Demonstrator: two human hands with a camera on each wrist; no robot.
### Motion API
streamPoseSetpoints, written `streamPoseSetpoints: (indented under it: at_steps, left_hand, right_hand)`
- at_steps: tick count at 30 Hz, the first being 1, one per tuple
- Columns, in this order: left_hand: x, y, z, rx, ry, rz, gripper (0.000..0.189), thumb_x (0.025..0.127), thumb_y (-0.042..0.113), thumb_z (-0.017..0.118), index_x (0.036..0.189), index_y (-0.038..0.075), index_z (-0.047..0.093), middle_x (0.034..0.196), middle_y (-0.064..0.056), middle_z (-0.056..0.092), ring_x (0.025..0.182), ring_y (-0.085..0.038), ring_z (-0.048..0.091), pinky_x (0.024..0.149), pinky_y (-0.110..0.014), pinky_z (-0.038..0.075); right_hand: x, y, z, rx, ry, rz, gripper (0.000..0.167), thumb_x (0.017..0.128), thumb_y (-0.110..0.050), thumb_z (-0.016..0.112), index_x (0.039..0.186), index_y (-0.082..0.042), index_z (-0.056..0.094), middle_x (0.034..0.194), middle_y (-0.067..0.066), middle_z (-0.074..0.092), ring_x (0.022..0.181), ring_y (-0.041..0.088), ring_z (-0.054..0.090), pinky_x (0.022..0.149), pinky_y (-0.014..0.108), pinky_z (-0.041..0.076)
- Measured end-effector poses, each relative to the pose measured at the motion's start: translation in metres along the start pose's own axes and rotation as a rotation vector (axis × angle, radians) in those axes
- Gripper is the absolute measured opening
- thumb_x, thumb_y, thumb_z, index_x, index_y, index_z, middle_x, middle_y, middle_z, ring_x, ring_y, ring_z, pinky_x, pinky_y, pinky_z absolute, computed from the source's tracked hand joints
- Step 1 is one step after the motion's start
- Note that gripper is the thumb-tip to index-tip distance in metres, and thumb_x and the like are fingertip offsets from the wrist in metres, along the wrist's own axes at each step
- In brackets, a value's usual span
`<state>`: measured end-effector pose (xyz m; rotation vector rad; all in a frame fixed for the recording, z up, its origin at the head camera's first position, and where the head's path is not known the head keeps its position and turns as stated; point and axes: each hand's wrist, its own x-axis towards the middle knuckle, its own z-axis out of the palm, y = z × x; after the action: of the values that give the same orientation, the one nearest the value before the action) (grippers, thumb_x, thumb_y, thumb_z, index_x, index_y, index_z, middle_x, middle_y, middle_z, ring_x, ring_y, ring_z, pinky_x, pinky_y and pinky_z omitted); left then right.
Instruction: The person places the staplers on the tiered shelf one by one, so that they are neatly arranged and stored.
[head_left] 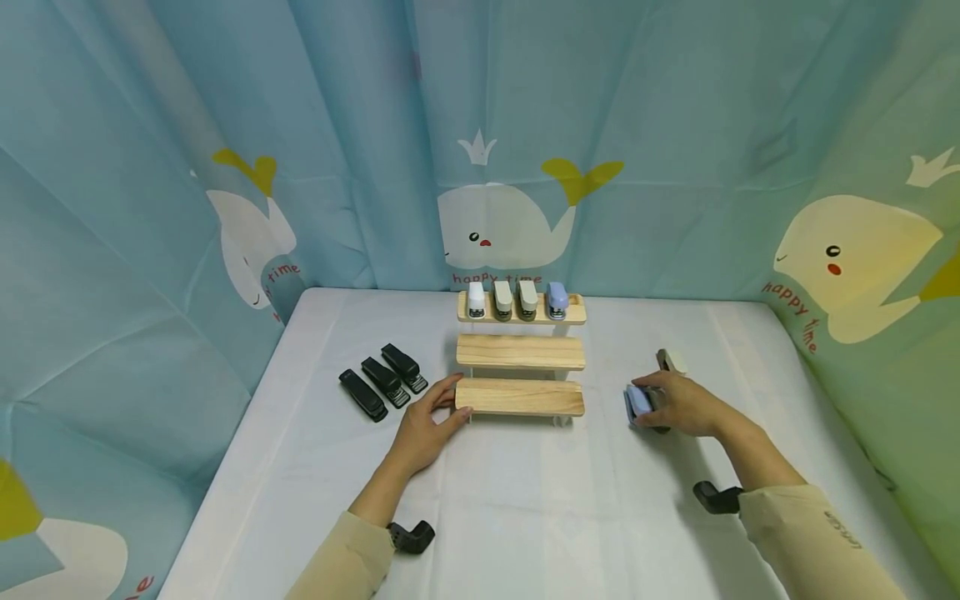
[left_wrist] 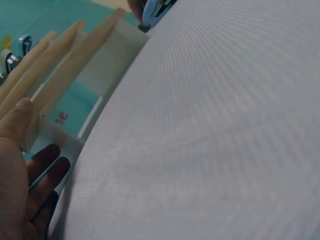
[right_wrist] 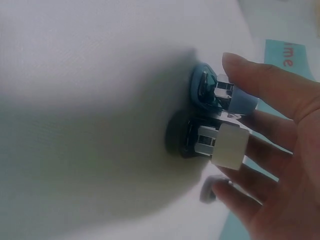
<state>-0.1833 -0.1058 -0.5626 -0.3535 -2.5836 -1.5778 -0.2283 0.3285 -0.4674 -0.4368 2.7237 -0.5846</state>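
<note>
My left hand (head_left: 423, 429) holds the left end of the lowest board of a three-tier wooden rack (head_left: 519, 397), with the thumb in front. In the left wrist view its thumb lies on the board's edge and the other visible fingers extend loosely beside the clear support. To the rack's right, my right hand (head_left: 690, 404) grips a small blue stapler (head_left: 639, 401) between thumb and fingers. Close beside it, a cream-topped stapler (right_wrist: 231, 146) stands under the fingers. Another cream stapler (head_left: 677, 361) sits just behind the hand, partly covered by it.
On the rack's top tier stand a white stapler (head_left: 476, 300), two cream staplers (head_left: 527, 300) and a blue-violet stapler (head_left: 557, 301). Three black staplers (head_left: 386, 381) lie left of the rack on the white-covered table (head_left: 525, 517). A whale-print curtain (head_left: 360, 167) surrounds the table's back and sides.
</note>
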Motion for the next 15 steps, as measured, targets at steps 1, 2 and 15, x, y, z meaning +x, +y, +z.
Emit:
streamPoseSetpoints:
  at_steps: [1, 2, 15]
  left_hand:
    - [-0.0001, -0.0005, 0.0002, 0.002, 0.000, -0.001, 0.063, 0.096, 0.049, 0.071, 0.153, 0.035, 0.049, 0.126, 0.005, 0.075, 0.127, -0.021, 0.066, 0.114, -0.056, 0.044]
    - [-0.0002, -0.0007, 0.0003, 0.004, 0.001, -0.003, 0.063, 0.096, 0.049, 0.071, 0.153, 0.035, 0.049, 0.127, 0.005, 0.075, 0.127, -0.021, 0.066, 0.114, -0.056, 0.044]
    - [0.0001, -0.0011, 0.0001, 0.005, 0.003, 0.013, 0.062, 0.097, 0.048, 0.071, 0.153, 0.035, 0.048, 0.127, 0.005, 0.075, 0.123, -0.020, 0.068, 0.113, -0.056, 0.045]
  right_hand:
    - [0.0003, -0.0002, 0.0004, -0.002, -0.001, 0.000, 0.073, 0.085, -0.031, 0.086, 0.140, 0.006, 0.058, 0.142, 0.035, 0.055, 0.129, 0.053, 0.053, 0.101, 0.067, 0.047]
    - [0.0005, -0.0004, 0.0007, -0.004, -0.002, -0.001, 0.073, 0.085, -0.031, 0.086, 0.140, 0.007, 0.058, 0.142, 0.035, 0.055, 0.129, 0.053, 0.053, 0.101, 0.067, 0.047]
    - [0.0012, -0.0010, 0.0031, -0.002, 0.014, 0.017, 0.072, 0.084, -0.032, 0.087, 0.138, 0.005, 0.059, 0.140, 0.034, 0.055, 0.124, 0.049, 0.057, 0.099, 0.065, 0.048]
